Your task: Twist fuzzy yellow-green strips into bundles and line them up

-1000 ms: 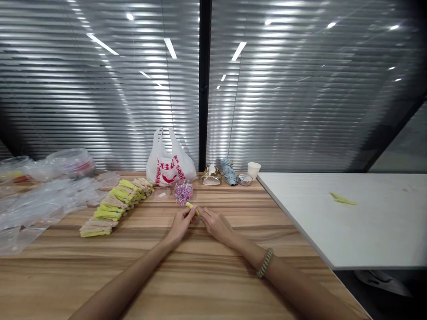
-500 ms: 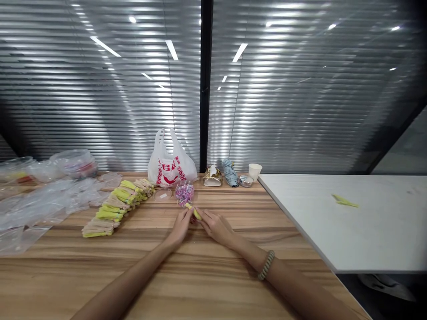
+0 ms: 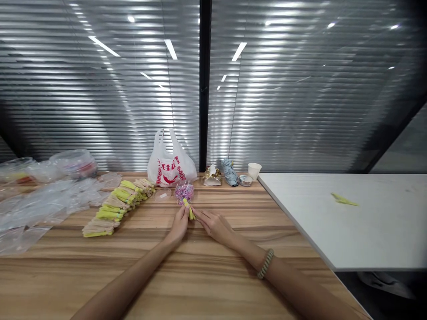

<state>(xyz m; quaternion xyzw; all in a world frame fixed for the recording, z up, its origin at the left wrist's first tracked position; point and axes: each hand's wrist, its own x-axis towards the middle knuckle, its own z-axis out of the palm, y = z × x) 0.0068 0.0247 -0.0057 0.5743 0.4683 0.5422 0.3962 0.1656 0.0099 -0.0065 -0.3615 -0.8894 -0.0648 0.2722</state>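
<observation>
A small yellow bundle (image 3: 191, 213) is held between my two hands over the wooden table, just in front of a clear tub of pink and purple bits (image 3: 184, 192). My left hand (image 3: 179, 223) is closed on its left side. On the other side, the fingertips of my right hand (image 3: 213, 224) pinch at it. What exactly the right fingertips grip is too small to tell. To the left lies a long row of yellow and beige bundles (image 3: 116, 206). A round clear lid (image 3: 163, 194) lies beside the tub.
Behind stand a white plastic bag (image 3: 171, 166), a gold tissue pack (image 3: 212, 177), a blue-grey wrapped item (image 3: 229, 172) and a paper cup (image 3: 254, 170). Clear plastic bags (image 3: 56, 200) cover the far left. A yellow piece (image 3: 344, 200) rests on the white table (image 3: 373, 235).
The yellow bundle has turned more upright between my hands, and its top has shifted slightly left and away from me. My left hand has moved slightly left.
</observation>
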